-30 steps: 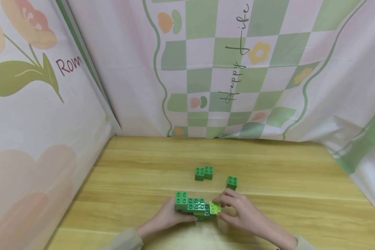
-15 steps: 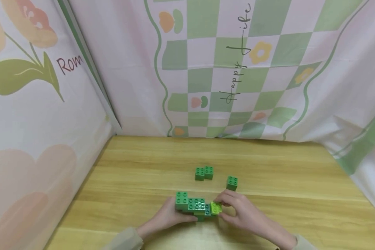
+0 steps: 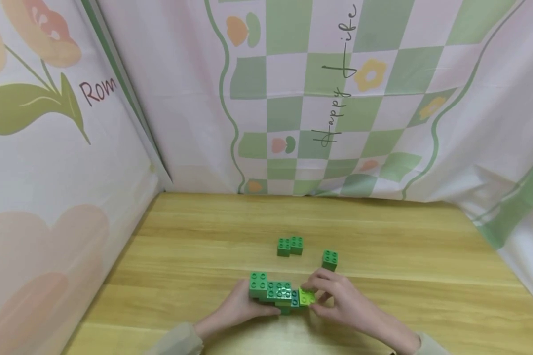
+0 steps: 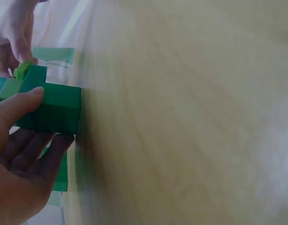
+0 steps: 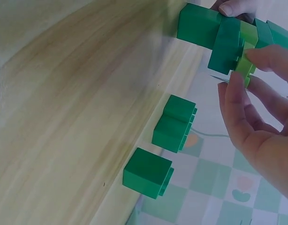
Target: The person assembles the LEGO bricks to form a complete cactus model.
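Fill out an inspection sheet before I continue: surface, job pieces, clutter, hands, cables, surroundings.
Surface: wood-grain table.
Job's things: green block assembly; lime-green brick at its right end, seating unclear; two adjacent green blocks and a single green block beyond.
Clutter: nothing seen.
Hands: left hand grips the assembly; right hand pinches the lime-green brick.
Cables: nothing seen.
Surroundings: printed fabric behind the table and on the left.

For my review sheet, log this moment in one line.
left hand: grips block build; right hand: pinches lime piece at build's right end, seating unclear; table: three loose green blocks beyond hands
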Motion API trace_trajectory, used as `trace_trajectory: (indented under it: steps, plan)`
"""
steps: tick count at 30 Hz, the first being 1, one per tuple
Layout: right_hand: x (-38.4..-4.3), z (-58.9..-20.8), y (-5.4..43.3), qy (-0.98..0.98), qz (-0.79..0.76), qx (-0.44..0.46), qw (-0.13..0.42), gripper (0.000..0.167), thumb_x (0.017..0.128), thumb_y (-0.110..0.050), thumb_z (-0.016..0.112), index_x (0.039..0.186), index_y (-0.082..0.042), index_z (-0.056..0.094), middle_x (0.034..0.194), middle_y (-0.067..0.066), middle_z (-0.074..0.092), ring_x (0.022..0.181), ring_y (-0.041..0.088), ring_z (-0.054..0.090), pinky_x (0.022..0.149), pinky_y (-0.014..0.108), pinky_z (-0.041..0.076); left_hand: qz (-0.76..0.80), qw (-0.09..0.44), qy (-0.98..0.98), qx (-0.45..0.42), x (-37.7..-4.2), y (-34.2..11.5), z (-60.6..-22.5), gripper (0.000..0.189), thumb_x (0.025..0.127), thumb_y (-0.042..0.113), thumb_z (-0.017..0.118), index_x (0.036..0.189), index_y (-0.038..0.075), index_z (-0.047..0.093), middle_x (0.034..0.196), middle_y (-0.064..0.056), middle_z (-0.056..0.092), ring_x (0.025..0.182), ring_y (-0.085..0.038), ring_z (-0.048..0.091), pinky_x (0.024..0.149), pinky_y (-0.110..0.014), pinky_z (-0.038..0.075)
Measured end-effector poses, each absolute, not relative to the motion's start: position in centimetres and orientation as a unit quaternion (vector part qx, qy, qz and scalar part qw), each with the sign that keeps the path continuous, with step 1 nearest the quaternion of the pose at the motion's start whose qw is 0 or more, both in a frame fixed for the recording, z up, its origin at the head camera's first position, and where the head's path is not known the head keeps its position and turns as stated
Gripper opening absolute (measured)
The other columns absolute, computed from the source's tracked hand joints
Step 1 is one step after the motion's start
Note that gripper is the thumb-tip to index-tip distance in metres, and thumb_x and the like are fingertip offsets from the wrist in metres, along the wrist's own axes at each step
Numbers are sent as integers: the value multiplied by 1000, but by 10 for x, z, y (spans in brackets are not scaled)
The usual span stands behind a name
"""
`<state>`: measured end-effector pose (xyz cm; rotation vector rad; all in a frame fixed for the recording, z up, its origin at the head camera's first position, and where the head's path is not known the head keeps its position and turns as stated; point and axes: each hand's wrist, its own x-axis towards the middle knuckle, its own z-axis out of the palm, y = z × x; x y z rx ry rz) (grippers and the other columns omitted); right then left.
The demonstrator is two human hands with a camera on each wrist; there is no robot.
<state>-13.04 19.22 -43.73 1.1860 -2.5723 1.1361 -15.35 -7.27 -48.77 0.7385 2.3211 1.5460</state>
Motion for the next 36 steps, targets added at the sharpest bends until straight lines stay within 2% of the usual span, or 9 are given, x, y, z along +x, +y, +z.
trace_trajectory:
  steps: [6, 11, 22, 29, 36]
  plan:
    - [-131, -437, 192, -836, 397, 378, 27, 33, 75, 8, 73, 107, -1, 69, 103, 8, 66, 85, 7, 68, 69, 15, 60, 532, 125, 798, 254, -153, -73, -489, 60, 73, 22, 87, 126, 15, 62, 123, 4, 71, 114, -9, 65, 106, -28, 51]
    - [-131, -438, 192, -839, 399, 370, 27, 31, 75, 6, 74, 105, -2, 70, 102, 8, 66, 87, 6, 67, 68, 14, 60, 534, 124, 796, 257, -154, -73, -489, 64, 72, 22, 87, 129, 12, 60, 126, 3, 69, 117, -11, 64, 107, -29, 50]
    - [-132, -439, 190, -838, 409, 361, 19, 31, 73, 7, 76, 103, 0, 72, 102, 12, 68, 81, 8, 69, 68, 14, 60, 534, 118, 796, 259, -155, -73, -492, 61, 71, 21, 87, 126, 14, 61, 123, 3, 71, 114, -10, 65, 106, -28, 51]
    - [-133, -439, 190, -835, 409, 368, 15, 31, 74, 6, 77, 104, 3, 72, 100, 15, 68, 73, 5, 70, 66, 15, 60, 531, 120, 799, 255, -155, -73, -491, 58, 71, 20, 87, 124, 16, 63, 122, 2, 72, 112, -8, 66, 105, -27, 51]
    - [-133, -438, 190, -839, 410, 357, 4, 30, 74, 4, 78, 104, 2, 72, 101, 15, 68, 74, 4, 69, 67, 15, 60, 528, 119, 801, 254, -154, -72, -490, 59, 71, 19, 88, 124, 16, 63, 122, 2, 72, 113, -9, 66, 105, -28, 51]
